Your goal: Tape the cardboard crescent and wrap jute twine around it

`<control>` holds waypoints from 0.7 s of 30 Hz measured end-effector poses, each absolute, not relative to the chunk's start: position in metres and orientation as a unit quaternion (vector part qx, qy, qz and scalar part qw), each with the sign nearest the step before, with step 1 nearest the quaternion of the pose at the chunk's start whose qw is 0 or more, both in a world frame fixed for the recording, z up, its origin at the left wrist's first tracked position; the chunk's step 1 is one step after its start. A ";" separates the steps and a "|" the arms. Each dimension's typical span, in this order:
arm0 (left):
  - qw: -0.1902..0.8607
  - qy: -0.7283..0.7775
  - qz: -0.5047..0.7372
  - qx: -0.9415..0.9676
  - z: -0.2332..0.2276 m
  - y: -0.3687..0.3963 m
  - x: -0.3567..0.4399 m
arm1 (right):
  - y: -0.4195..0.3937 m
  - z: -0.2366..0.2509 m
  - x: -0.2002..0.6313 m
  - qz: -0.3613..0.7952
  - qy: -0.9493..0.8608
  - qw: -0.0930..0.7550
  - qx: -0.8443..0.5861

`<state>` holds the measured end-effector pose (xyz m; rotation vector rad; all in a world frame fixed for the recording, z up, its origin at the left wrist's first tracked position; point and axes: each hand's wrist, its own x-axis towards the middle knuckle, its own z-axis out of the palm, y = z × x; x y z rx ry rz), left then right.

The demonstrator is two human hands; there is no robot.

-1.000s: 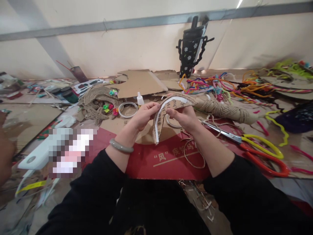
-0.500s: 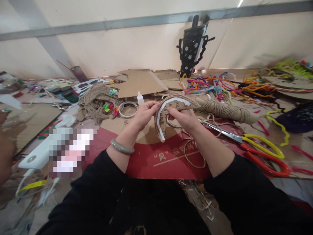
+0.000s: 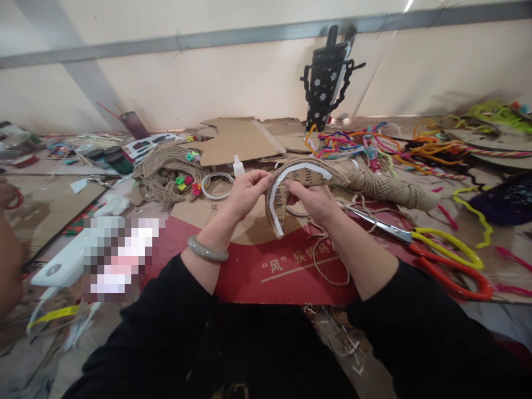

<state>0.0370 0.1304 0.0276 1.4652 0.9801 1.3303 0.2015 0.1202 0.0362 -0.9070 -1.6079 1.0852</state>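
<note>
Between my hands is a curved cardboard piece (image 3: 305, 178), printed with dark letters, with a white strip (image 3: 272, 206) along its arc and brown twine around its outer rim. My left hand (image 3: 250, 191) pinches the twine-edged rim at the upper left. My right hand (image 3: 311, 199) grips the cardboard from below, thumb on its face; the other fingers are hidden behind it. Below lies a red and brown cardboard sheet (image 3: 245, 277). A loose loop of twine (image 3: 328, 271) rests on the sheet near my right wrist. A white ring (image 3: 217, 185) lies beside my left hand.
Large scissors (image 3: 415, 241) with yellow and red handles lie at right, near a twine roll (image 3: 386, 188). Behind stand a black flowered tumbler (image 3: 324, 83) and a small white bottle (image 3: 238, 166). A twine-covered arch (image 3: 166, 160) is left; another person's hand (image 3: 8, 249) is at far left.
The cardboard piece has turned slightly in my hands, its lower tip shifting up and right. My hands stay almost in place. At far left, the other person's hand has moved.
</note>
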 end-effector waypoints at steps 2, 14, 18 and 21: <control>0.453 0.393 0.535 0.595 0.027 0.130 0.037 | 0.120 0.037 0.201 0.442 -0.650 0.494 -0.372; 0.420 0.382 0.523 0.636 0.024 0.133 0.035 | 0.121 0.037 0.201 0.447 -0.628 0.521 -0.366; 0.431 0.384 0.531 0.621 0.024 0.133 0.037 | 0.119 0.037 0.201 0.451 -0.626 0.517 -0.372; 0.428 0.379 0.541 0.617 0.025 0.132 0.037 | 0.119 0.038 0.200 0.444 -0.649 0.492 -0.373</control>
